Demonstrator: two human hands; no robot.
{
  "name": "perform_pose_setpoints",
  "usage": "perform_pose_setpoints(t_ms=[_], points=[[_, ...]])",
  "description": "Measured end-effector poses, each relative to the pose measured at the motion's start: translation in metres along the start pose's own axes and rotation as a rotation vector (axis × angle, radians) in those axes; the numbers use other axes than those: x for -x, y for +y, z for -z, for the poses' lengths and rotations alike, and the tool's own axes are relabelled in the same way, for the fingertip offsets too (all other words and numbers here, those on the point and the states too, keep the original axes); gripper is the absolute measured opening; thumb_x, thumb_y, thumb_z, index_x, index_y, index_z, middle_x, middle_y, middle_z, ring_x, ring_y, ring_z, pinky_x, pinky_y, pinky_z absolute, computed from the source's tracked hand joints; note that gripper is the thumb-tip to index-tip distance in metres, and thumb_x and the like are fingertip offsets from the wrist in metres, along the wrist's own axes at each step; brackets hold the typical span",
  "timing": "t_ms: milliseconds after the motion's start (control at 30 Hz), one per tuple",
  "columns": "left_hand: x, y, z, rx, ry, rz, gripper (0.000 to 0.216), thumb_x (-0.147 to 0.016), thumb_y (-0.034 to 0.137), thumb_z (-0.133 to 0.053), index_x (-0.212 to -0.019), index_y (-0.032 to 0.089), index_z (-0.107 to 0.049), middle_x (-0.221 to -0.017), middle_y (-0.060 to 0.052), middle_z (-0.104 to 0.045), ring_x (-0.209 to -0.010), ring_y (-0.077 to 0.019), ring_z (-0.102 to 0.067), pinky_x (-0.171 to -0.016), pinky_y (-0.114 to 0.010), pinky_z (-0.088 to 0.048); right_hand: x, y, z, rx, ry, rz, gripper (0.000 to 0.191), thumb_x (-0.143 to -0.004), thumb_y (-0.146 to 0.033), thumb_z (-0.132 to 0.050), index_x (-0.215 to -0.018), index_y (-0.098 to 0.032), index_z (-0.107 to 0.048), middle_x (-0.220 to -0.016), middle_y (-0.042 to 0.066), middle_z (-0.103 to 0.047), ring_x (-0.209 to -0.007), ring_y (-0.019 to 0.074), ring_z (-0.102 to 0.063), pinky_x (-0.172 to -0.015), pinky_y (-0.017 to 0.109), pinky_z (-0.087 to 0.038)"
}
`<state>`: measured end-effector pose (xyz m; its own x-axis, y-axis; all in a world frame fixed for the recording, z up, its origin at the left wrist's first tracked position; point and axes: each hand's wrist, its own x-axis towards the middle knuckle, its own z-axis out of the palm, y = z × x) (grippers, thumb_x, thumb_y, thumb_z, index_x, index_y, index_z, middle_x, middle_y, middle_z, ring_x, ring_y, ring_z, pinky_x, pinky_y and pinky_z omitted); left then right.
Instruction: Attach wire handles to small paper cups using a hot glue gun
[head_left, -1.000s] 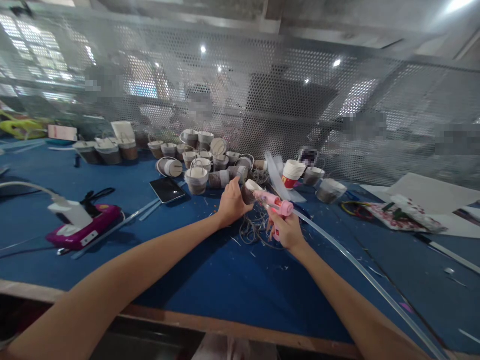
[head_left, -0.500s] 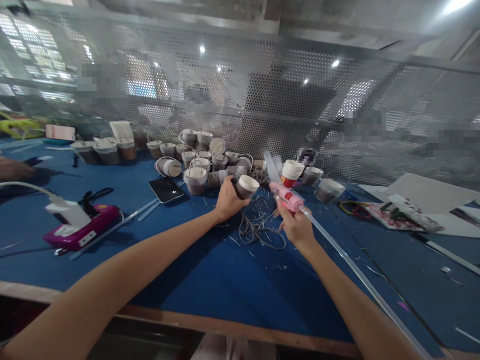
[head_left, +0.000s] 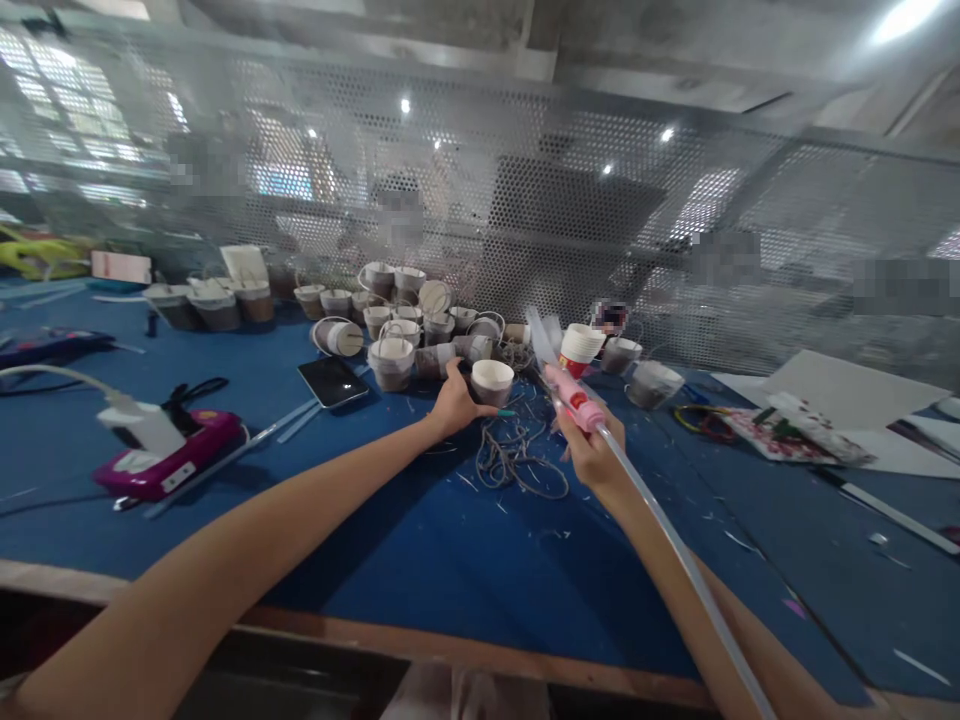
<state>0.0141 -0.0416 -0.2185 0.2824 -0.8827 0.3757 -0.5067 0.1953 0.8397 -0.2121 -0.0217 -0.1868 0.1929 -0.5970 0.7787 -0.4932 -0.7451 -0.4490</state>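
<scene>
My left hand (head_left: 454, 399) rests on the blue table (head_left: 420, 560), its fingers closed around the base of a small brown paper cup (head_left: 491, 381) that stands upright. My right hand (head_left: 592, 452) grips a pink glue gun (head_left: 574, 399) with its nozzle pointing up and away to the left; a long clear glue stick (head_left: 675, 545) trails back from it over my forearm. A tangle of grey string (head_left: 517, 458) lies between the two hands. Just behind the cup sits a pile of several similar brown cups with handles (head_left: 409, 325).
A phone (head_left: 334, 380) lies left of the cup pile. A magenta glue gun stand with a white charger (head_left: 161, 450) sits at left. A red-and-white cup (head_left: 581, 350), more cups and paper sheets (head_left: 847, 400) are to the right. A perforated metal screen (head_left: 525, 220) backs the table.
My left hand has set the cup down upright on the table. The right hand swung the glue gun away from the cup and raised its nozzle to point up and away.
</scene>
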Motion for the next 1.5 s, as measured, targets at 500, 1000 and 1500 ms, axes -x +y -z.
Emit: perform_pose_setpoints(t_ms=[500,1000,1500], points=[[0.015,0.032,0.064,-0.294,0.368,-0.558,0.037,-0.093,0.037,-0.034,-0.114,0.016,-0.056,-0.104,-0.011,-0.056,-0.098,-0.0212,-0.054,-0.089,-0.039,-0.045,0.008,-0.031,-0.002,-0.007,-0.245,0.171,0.022,-0.086,-0.034,-0.047,-0.069,-0.021,-0.044,-0.066,0.0,-0.049,-0.059,0.0136,-0.048,-0.057,0.026,-0.039],[0.064,0.038,0.056,-0.402,-0.217,-1.531,0.024,-0.079,0.045,-0.065,-0.099,0.032,-0.064,-0.094,0.004,-0.072,-0.086,-0.0119,-0.063,-0.092,-0.033,-0.051,0.021,-0.034,-0.027,0.401,-0.482,0.281,0.012,-0.081,-0.029,-0.05,-0.079,-0.018,-0.051,-0.072,0.003,-0.055,-0.054,0.0129,-0.051,-0.047,0.023,-0.027],[0.1,0.069,0.028,-0.319,-0.044,-1.969,0.013,-0.083,0.025,-0.058,-0.081,0.022,-0.071,-0.081,-0.003,-0.073,-0.076,-0.0134,-0.068,-0.083,-0.023,-0.057,0.024,-0.025,-0.037,0.58,-0.434,0.414,0.026,-0.088,-0.031,-0.037,-0.087,-0.014,-0.056,-0.075,0.009,-0.058,-0.056,0.0178,-0.047,-0.054,0.03,-0.025]])
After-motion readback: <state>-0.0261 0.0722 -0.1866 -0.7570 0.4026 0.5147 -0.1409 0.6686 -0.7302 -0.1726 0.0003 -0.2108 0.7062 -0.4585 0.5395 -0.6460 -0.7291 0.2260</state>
